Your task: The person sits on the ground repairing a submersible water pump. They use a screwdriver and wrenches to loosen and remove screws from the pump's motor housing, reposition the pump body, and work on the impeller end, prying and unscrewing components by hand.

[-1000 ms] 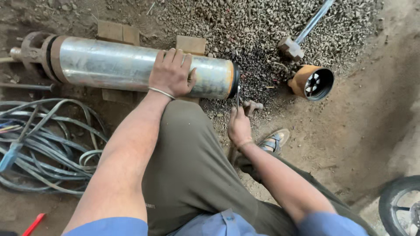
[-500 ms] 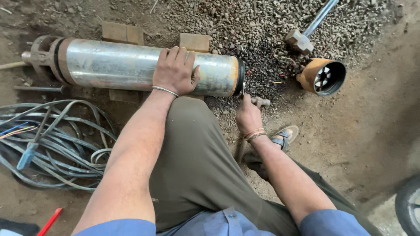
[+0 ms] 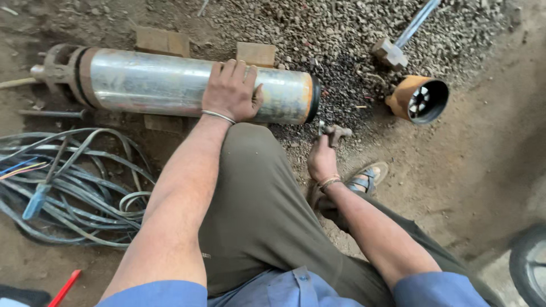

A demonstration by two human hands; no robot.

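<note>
Risk: metal cylinder (image 3: 170, 85) lies on wooden blocks (image 3: 256, 54) over loose gravel, so it could roll if the steadying grip eases. Left hand (image 3: 232, 91) lies flat, fingers spread over its top. Right hand (image 3: 322, 160) is closed around a small tool (image 3: 335, 133) near the cylinder's open end, arm bent low over the knee.

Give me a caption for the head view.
Left hand rests on a metal cylinder; right hand grips a small tool.
</note>
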